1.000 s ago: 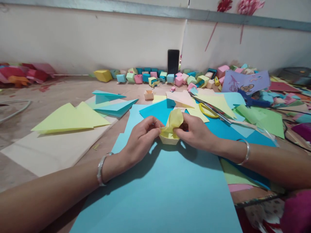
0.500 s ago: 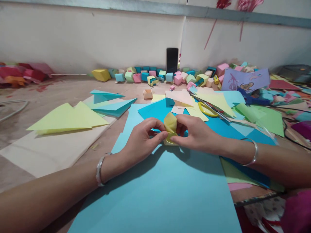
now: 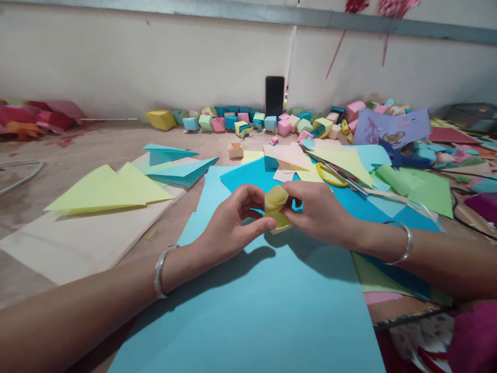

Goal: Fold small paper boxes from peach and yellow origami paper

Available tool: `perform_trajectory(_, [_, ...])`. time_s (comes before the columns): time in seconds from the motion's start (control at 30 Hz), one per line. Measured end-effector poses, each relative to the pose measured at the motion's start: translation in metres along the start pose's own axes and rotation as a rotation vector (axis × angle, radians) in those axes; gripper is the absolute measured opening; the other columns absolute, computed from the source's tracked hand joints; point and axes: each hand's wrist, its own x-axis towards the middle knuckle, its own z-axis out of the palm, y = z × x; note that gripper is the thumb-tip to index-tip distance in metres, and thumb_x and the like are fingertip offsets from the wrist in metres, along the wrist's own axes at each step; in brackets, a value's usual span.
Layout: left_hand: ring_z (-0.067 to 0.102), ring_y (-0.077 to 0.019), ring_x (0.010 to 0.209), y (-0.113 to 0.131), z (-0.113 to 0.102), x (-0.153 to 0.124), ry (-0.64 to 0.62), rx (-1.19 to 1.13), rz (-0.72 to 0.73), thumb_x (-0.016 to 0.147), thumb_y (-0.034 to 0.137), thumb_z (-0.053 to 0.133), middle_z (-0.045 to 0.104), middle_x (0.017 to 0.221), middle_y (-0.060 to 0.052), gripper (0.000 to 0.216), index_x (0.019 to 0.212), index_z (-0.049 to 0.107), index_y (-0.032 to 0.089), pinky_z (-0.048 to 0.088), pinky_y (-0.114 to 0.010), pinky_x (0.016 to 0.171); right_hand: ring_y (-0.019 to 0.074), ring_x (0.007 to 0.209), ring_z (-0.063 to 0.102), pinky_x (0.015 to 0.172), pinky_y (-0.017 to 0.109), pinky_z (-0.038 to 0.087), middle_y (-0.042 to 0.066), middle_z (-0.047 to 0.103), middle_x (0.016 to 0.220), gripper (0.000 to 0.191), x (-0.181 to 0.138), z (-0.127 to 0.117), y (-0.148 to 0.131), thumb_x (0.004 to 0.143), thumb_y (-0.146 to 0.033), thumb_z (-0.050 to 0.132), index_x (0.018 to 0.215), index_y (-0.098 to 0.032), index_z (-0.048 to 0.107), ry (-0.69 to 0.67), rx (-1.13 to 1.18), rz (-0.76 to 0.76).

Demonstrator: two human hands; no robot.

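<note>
A small yellow folded paper box (image 3: 276,203), with one flap standing up, is between my two hands above a large light blue sheet (image 3: 256,311). My left hand (image 3: 240,215) grips its left side, the thumb lying along the lower front and the fingers behind. On the other side my right hand (image 3: 310,210) pinches the paper, fingers bent. The fingertips hide part of the folds. Just beyond the hands lie a darker blue sheet (image 3: 248,173) and scissors with yellow handles (image 3: 330,175).
Several small coloured paper boxes (image 3: 232,123) line the wall, with a phone (image 3: 275,96) standing among them. Yellow folded sheets (image 3: 104,191) and blue folded paper (image 3: 186,173) lie to the left. A small peach open box (image 3: 235,150) sits behind the sheets. Green paper (image 3: 430,189) lies right.
The yellow paper box has tilted and turned in my hands, its upright flap now leaning right. My left thumb has shifted slightly right, and my right thumb has left the front.
</note>
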Motion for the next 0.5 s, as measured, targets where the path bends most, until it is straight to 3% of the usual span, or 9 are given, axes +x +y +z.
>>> perform_trajectory(0.13, [0.064,-0.0201,0.093,-0.0007,0.0003,-0.0009,-0.056,0.042,-0.003,0.078,0.027,0.07,0.065,0.1,-0.008,0.027,0.101,0.06,0.017,0.055,-0.035,0.083,0.0115,0.065,0.05,0.061,0.024,0.034,0.0,0.062,0.072,0.013,0.0001,-0.0001,0.0014,0.073,-0.006,0.054,0.077,-0.016,0.062,0.002,-0.023,0.018])
perform_trajectory(0.33, [0.061,-0.0186,0.081,-0.001,-0.0022,0.0008,0.016,0.269,-0.022,0.079,0.028,0.067,0.067,0.088,-0.006,0.012,0.084,0.067,0.017,0.052,-0.032,0.074,0.0099,0.065,0.053,0.06,0.022,0.037,-0.001,0.064,0.076,0.019,-0.0001,-0.0019,0.0005,0.072,-0.005,0.054,0.083,-0.017,0.065,-0.077,0.101,0.008])
perform_trajectory(0.5, [0.06,-0.0162,0.073,0.0068,-0.0015,0.0027,0.091,0.223,-0.137,0.073,0.026,0.066,0.066,0.078,-0.002,0.009,0.078,0.066,0.018,0.05,-0.027,0.067,0.0112,0.072,0.057,0.063,0.023,0.041,0.0,0.067,0.085,0.03,-0.0008,-0.0021,-0.0001,0.072,-0.002,0.047,0.091,-0.018,0.064,-0.104,0.212,0.059])
